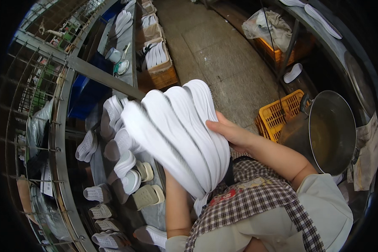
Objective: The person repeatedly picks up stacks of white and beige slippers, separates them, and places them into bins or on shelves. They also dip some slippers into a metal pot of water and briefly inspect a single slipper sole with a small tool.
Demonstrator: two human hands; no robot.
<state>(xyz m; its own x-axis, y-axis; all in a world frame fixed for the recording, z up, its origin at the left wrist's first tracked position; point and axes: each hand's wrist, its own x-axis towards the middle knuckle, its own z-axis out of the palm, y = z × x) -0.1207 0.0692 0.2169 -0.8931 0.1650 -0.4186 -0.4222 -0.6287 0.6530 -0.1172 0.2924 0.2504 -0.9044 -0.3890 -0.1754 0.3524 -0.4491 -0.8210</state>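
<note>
A thick bundle of white shoe soles (189, 134) is held up in front of my checked apron (248, 206), fanned into several overlapping groups. My right hand (230, 131) grips its right edge, thumb lying on the front face and the other fingers mostly behind. My left forearm (177, 206) rises to the underside of the bundle. The soles cover the left hand, so its fingers do not show. The soles on the left side are blurred.
On the left, a grey bench (153, 214) bears white perforated shoe pieces (97, 193) and olive ones (146, 197), beside a wire-mesh rack (59, 138). Crates of soles (156, 56) line the aisle. To the right are a yellow crate (281, 110) and a large wok-like pan (332, 130).
</note>
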